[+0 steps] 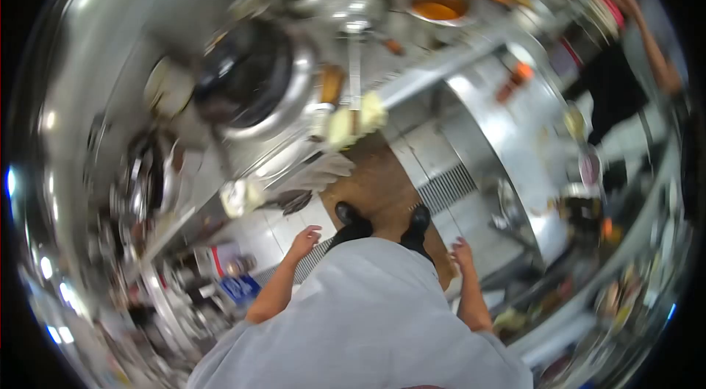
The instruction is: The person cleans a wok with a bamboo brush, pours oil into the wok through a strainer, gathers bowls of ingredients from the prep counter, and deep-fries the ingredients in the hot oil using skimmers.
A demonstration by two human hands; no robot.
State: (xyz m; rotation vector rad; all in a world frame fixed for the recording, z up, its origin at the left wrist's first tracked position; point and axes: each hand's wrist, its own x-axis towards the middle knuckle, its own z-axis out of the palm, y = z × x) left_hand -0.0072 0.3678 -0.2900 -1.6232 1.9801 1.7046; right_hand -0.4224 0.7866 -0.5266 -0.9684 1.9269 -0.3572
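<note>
Plenty of blur here: lower left, a blue packet amid clutter; upper left, a big dark pan on the steel counter. The left hand, left of centre, hangs half open and empty, a crumpled dark item just above it. Centre frame, there's the brown mat, long, flat, dull, shoes on it. Right of centre, the right hand dangles, loosely curled, empty; beyond, a bright worktop; upper right, another person's bare arm.
</note>
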